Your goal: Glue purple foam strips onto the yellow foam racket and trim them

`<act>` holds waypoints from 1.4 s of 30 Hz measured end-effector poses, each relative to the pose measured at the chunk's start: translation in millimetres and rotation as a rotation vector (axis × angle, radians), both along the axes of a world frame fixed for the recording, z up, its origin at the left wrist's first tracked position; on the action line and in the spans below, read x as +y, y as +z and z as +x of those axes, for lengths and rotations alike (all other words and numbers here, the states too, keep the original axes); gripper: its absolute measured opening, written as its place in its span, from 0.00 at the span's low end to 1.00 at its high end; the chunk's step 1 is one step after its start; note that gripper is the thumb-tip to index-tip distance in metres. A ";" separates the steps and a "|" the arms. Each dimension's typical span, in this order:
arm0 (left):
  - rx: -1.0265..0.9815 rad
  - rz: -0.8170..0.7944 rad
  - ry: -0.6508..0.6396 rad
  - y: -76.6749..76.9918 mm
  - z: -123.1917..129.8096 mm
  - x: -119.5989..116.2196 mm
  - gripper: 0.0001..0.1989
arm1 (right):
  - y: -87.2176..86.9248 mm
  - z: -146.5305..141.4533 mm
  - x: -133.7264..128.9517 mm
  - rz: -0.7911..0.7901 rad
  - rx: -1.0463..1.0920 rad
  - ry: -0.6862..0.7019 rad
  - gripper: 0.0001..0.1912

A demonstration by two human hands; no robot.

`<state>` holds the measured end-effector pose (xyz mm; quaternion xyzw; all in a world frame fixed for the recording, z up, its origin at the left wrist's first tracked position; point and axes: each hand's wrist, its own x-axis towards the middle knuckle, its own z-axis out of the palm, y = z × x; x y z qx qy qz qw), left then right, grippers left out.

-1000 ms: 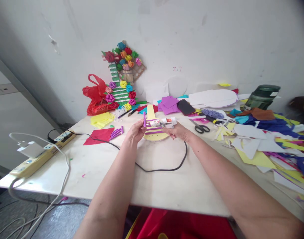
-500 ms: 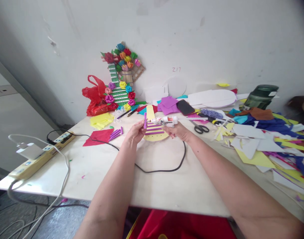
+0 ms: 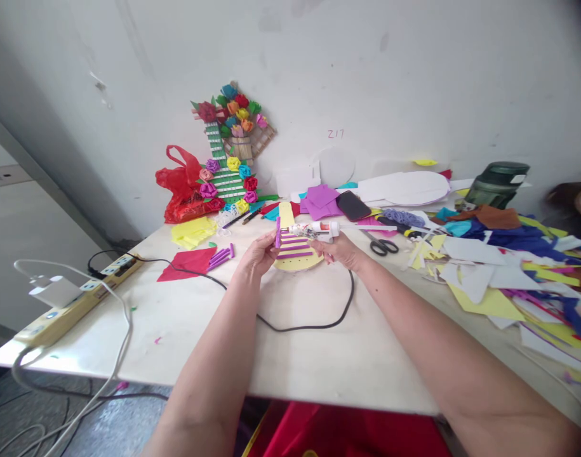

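My left hand [image 3: 262,251] pinches a short purple paper roll [image 3: 277,232], held upright. In my right hand [image 3: 336,249] is a white glue gun [image 3: 319,230], its nozzle pointing left close to the roll and a long glue stick poking out of its back. Below both hands lies a yellow card shape [image 3: 297,262] with a narrow neck and a rounded base, crossed by several purple strips. More purple rolls [image 3: 220,258] rest to the left, beside a red paper sheet [image 3: 184,264].
A black cable [image 3: 313,327] loops in front of my hands. A power strip [image 3: 80,301] lies at left. Paper-flower crafts [image 3: 229,181] and a red bag [image 3: 180,187] stand behind. Scissors [image 3: 384,246], a phone [image 3: 353,205], paper scraps [image 3: 485,298] and a green bottle [image 3: 498,184] are rightward.
The view has shifted very slightly. The glue gun's nozzle sits slightly farther right from the purple roll; both hands keep their hold.
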<state>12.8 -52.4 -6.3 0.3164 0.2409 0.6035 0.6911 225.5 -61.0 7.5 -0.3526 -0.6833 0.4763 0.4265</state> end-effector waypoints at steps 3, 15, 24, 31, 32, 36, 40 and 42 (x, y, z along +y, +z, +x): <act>0.004 0.001 -0.006 -0.1 0.0 -0.3 0.02 | -0.4 -0.1 0.5 -0.003 -0.012 -0.003 0.19; 0.009 -0.023 0.006 0.2 0.5 -0.3 0.04 | -2.1 0.9 1.8 -0.010 -0.015 0.014 0.18; 0.036 -0.050 0.017 2.9 2.3 -4.2 0.04 | -0.5 0.6 1.0 -0.005 -0.015 -0.004 0.18; 0.054 -0.074 0.002 3.6 2.8 -4.5 0.05 | 0.9 0.0 0.2 -0.007 -0.010 -0.029 0.19; 0.050 -0.072 -0.002 3.3 2.6 -4.2 0.05 | 0.9 0.0 0.2 -0.009 -0.013 -0.031 0.19; 0.025 -0.078 -0.015 2.5 1.4 -3.6 0.04 | 0.3 0.3 0.4 -0.008 -0.023 -0.024 0.18; -0.010 -0.098 -0.014 3.1 1.1 -3.9 0.04 | -1.2 1.0 1.4 0.000 -0.037 -0.004 0.17; -0.021 -0.118 -0.009 3.7 1.3 -4.2 0.04 | -1.7 1.1 1.7 -0.001 -0.045 -0.002 0.17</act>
